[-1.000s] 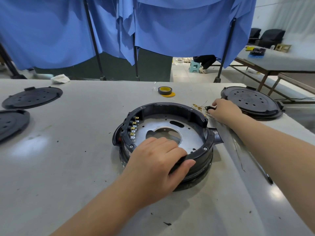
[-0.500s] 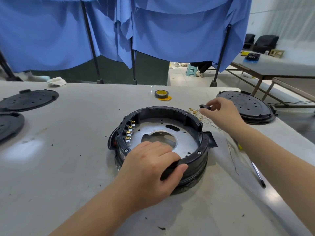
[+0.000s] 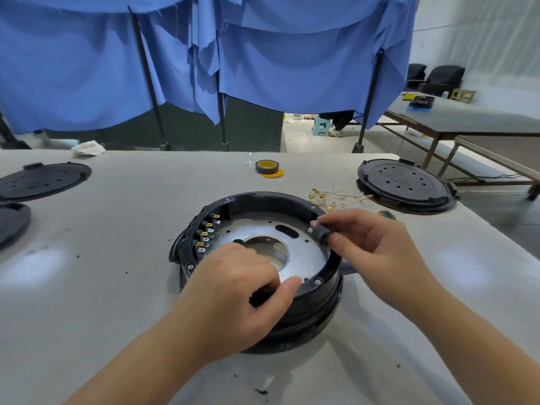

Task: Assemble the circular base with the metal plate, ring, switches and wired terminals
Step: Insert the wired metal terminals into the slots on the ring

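Now my right hand [image 3: 377, 247] has come back from the wired terminals [image 3: 336, 197] and hovers over the circular base's [image 3: 309, 299] right rim, thumb and fingers pinching a small black switch [image 3: 320, 233]. My left hand [image 3: 233, 293] grips the base's near rim. Installed switches [image 3: 206, 233] line its left inner wall above the metal plate [image 3: 306, 252].

My left hand [image 3: 233, 290] covers the near rim of the circular base [image 3: 260, 252], and my fingers hide part of the metal plate [image 3: 304, 252]. My right hand [image 3: 377, 249] pinches a small black switch [image 3: 320, 233] (mostly hidden, details unreadable). The black discs [image 3: 11, 220] at left are cut off.
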Motion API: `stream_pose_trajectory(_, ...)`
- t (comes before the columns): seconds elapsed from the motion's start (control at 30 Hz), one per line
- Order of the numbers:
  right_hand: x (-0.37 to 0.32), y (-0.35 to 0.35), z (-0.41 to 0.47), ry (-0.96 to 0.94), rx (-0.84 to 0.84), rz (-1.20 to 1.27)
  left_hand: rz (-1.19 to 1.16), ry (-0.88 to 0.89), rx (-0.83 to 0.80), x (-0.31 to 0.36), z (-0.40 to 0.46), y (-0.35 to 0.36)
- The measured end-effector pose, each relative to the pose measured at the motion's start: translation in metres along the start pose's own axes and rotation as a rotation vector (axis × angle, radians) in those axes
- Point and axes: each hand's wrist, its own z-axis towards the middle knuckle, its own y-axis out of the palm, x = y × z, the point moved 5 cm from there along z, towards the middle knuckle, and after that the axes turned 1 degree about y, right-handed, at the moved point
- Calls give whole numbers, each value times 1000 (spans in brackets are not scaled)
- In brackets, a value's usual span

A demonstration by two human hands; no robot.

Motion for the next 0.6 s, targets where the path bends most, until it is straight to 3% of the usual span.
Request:
stream_pose_trajectory(0.33,-5,6,-10,-228,0,-162,-208,-244,-8,-7,6,-3)
stream_pose_trajectory(0.43,-4,6,-10,-190,-12,-116,-274,-315,-31,-8,10,-2)
stream_pose_trajectory(0.6,2,4,-7,-112,-41,-26,-573,-564,-216,-14,19,11)
